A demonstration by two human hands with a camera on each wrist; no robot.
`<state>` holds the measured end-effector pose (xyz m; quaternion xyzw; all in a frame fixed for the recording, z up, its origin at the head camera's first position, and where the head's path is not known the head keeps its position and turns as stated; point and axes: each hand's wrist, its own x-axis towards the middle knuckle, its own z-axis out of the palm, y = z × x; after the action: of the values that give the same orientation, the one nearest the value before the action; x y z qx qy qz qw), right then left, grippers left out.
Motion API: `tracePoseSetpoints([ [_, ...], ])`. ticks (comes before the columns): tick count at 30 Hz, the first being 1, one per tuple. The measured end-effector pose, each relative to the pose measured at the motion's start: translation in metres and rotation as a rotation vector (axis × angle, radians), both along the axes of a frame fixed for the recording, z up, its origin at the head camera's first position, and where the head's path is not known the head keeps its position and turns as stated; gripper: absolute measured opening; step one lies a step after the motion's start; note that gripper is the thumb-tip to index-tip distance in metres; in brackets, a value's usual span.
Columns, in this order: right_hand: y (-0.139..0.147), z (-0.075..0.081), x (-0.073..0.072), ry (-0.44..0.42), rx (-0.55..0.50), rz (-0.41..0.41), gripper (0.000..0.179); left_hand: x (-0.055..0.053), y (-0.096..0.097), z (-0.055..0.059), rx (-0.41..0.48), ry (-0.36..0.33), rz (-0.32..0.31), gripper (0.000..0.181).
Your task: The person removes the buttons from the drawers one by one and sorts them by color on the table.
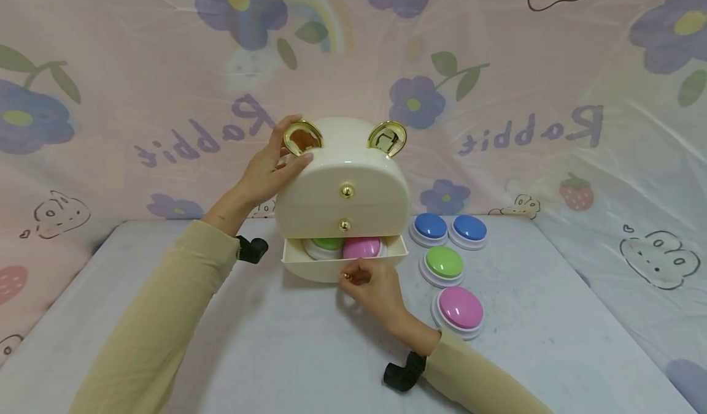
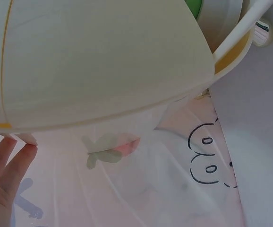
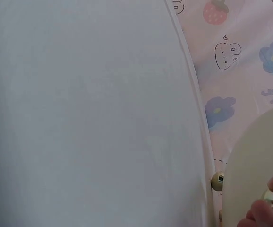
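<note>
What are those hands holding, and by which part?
The right-hand grip pinches the bottom drawer by its gold knob; the left-hand grip holds the cream cabinet at its upper left, around the gold ear.

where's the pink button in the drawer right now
In the head view, the pink button lies in the open bottom drawer, just right of the green button there and beyond the right hand at the drawer's knob.

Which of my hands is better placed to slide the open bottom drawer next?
Your right hand seems better placed: it pinches the gold knob of the bottom drawer, while your left hand holds the cream cabinet beside one gold ear.
</note>
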<state>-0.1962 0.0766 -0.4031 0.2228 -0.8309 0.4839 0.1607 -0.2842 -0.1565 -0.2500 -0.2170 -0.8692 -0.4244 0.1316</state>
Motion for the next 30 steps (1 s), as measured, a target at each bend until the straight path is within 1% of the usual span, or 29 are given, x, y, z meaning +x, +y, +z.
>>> tracePoseSetpoints([
  [6, 0.002, 0.001, 0.007, 0.042, 0.037, 0.013, 0.012, 0.000, 0.000, 0.001, 0.002, -0.004, 0.001, 0.065],
  [15, 0.005, 0.005, 0.017, 0.083, 0.109, 0.030, 0.009, -0.001, -0.001, 0.001, 0.009, -0.017, -0.008, 0.065],
  [20, 0.005, 0.005, 0.020, 0.092, 0.116, 0.040, 0.010, 0.000, 0.000, 0.001, 0.015, -0.018, -0.002, 0.066],
  [24, 0.005, 0.005, 0.022, 0.101, 0.121, 0.040, 0.010, 0.000, 0.000, 0.001, 0.011, -0.012, 0.013, 0.066],
  [30, 0.006, 0.005, 0.031, 0.106, 0.138, 0.073, 0.009, -0.001, 0.001, 0.001, 0.012, 0.016, 0.011, 0.067],
])
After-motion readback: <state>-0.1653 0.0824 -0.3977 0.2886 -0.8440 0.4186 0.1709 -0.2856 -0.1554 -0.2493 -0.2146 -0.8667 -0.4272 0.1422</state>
